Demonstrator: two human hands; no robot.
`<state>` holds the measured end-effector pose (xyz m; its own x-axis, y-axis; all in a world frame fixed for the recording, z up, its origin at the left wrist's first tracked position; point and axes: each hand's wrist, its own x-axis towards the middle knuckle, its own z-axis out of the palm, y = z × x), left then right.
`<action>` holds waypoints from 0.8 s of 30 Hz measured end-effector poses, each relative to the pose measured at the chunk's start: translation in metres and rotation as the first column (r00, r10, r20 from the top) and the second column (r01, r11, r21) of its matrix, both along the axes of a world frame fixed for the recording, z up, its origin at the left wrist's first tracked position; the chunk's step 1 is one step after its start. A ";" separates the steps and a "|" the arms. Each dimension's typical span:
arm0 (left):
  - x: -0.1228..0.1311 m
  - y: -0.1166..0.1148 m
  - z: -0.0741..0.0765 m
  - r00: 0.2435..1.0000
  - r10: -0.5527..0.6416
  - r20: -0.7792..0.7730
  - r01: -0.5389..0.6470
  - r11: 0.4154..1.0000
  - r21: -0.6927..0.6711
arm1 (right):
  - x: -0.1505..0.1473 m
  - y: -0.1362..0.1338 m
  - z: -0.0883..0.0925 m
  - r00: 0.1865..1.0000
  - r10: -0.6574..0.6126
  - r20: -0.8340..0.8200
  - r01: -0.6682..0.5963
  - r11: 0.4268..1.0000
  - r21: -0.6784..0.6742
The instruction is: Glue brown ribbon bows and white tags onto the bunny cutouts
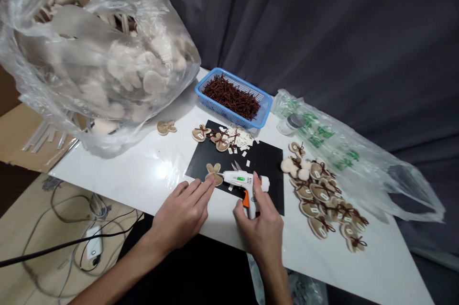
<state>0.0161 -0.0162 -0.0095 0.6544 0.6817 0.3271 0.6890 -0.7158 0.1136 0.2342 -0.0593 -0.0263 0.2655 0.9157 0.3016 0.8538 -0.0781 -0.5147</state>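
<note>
My left hand [186,209] reaches over the table's front edge, fingers stretched out. Its fingertips rest on the lower edge of a tan, bunny-eared felt piece [213,169]; the thumb is mostly hidden. Wrapped in my right hand [263,221] is a white glue gun [239,178] with an orange trigger, its nozzle pointing left at the felt piece. Beneath them lies a black mat [270,161]. Partly hidden behind the gun are scissors [235,166]. Small white tags [242,138] lie heaped on the mat, beside bunny pieces with brown bows [221,142].
A blue basket [265,116] of brown bows stands behind the mat. At left bulges a clear bag [150,51] of felt pieces. Bunny pieces with bows [321,190] lie piled at right, near a jar [287,125] and a plastic bag [358,171]. Cables [60,219] trail below left.
</note>
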 end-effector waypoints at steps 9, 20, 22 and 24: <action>0.000 0.001 0.000 1.000 -0.003 -0.016 0.003 1.000 -0.004 | 0.001 -0.001 0.001 1.000 0.023 0.020 -0.023 0.999 0.030; 0.000 0.002 0.003 1.000 -0.004 -0.005 0.004 1.000 -0.007 | 0.005 -0.001 0.000 0.999 0.049 0.014 -0.050 0.997 0.057; 0.001 0.003 0.003 1.000 -0.003 -0.004 0.003 1.000 0.001 | 0.006 -0.002 0.001 0.998 0.058 -0.004 -0.058 0.997 0.055; 0.001 0.003 0.003 1.000 -0.009 -0.003 0.009 1.000 0.007 | 0.006 -0.003 0.001 0.998 0.063 -0.017 -0.062 0.997 0.052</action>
